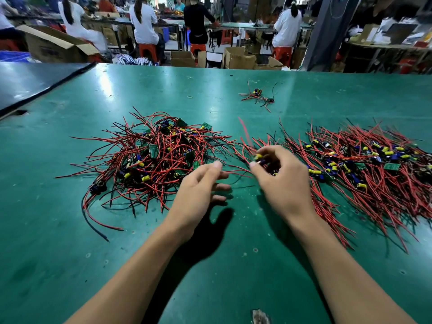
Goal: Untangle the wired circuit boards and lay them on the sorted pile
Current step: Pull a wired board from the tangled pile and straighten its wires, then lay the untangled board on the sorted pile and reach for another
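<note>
While the right hand pinches one wired circuit board in curled fingertips, between the tangled heap mid-table and the sorted pile at its right edge, the left hand hovers loosely open, probably to free the trailing wires.

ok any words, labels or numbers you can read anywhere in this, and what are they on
No text is readable.
cardboard box: dark print on its side, too blurred to read.
green circuit boards: any markings are too small to tell.
</note>
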`<state>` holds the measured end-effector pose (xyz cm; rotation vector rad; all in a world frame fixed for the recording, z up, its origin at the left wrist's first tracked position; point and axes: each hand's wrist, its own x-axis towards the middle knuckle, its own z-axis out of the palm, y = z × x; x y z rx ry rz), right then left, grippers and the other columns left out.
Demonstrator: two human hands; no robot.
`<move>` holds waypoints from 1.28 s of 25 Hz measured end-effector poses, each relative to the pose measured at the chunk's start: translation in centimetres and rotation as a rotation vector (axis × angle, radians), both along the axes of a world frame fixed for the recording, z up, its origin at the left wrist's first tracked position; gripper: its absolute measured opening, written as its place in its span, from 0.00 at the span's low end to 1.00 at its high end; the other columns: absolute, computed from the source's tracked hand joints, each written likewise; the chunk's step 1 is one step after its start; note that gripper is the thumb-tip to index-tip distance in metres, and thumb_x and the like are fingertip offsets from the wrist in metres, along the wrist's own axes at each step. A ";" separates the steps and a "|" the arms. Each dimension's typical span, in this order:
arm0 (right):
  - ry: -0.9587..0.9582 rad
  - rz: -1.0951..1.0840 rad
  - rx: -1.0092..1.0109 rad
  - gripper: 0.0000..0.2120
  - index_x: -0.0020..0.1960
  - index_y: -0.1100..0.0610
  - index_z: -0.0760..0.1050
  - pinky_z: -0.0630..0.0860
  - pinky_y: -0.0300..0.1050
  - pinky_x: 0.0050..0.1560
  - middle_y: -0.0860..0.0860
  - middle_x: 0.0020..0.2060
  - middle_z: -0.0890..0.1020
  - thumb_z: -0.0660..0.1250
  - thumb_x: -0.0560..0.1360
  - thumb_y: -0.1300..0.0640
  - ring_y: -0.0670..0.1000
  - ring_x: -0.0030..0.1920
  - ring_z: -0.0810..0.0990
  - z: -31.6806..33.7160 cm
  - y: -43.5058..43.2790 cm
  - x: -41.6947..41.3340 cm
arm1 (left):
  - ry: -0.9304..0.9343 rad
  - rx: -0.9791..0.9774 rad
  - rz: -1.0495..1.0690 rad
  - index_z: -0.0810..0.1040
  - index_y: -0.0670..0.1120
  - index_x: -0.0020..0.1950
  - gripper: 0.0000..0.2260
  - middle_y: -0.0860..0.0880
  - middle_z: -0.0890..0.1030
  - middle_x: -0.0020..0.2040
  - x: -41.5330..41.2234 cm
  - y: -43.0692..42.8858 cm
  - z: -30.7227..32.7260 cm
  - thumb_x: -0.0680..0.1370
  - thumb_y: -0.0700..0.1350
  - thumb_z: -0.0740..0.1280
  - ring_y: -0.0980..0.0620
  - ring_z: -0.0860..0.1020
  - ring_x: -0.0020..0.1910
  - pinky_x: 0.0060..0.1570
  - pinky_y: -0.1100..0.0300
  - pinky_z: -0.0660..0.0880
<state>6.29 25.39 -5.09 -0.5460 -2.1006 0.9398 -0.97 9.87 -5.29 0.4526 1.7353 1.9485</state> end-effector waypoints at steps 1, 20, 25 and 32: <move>-0.035 -0.088 0.058 0.08 0.53 0.51 0.80 0.76 0.45 0.55 0.50 0.47 0.83 0.73 0.73 0.55 0.50 0.49 0.80 0.1 1.2 0.3 | 0.231 -0.116 0.079 0.80 0.48 0.56 0.08 0.45 0.84 0.51 -0.1 -0.3 -0.3 0.81 0.48 0.65 0.51 0.84 0.45 0.50 0.53 0.80; -0.274 -0.306 0.200 0.27 0.67 0.55 0.75 0.72 0.49 0.53 0.56 0.59 0.77 0.73 0.69 0.60 0.60 0.54 0.78 -1.7 5.2 0.8 | 0.629 -0.382 0.119 0.84 0.47 0.49 0.04 0.49 0.82 0.34 -0.7 -0.8 -1.4 0.78 0.43 0.69 0.47 0.79 0.34 0.34 0.64 0.72; -0.182 -0.408 0.177 0.18 0.57 0.61 0.75 0.63 0.42 0.46 0.59 0.52 0.77 0.72 0.69 0.65 0.58 0.46 0.74 -0.2 7.4 1.5 | 0.611 -0.399 0.111 0.83 0.48 0.48 0.04 0.48 0.83 0.36 -0.9 -0.7 -1.4 0.78 0.43 0.69 0.46 0.81 0.37 0.40 0.58 0.74; -0.643 -0.395 0.015 0.41 0.74 0.53 0.68 0.67 0.59 0.68 0.61 0.68 0.73 0.81 0.66 0.45 0.63 0.68 0.72 3.0 11.3 2.0 | 0.611 -0.408 0.121 0.83 0.49 0.47 0.04 0.49 0.83 0.36 -1.0 -0.5 -1.5 0.78 0.43 0.69 0.46 0.81 0.37 0.40 0.59 0.74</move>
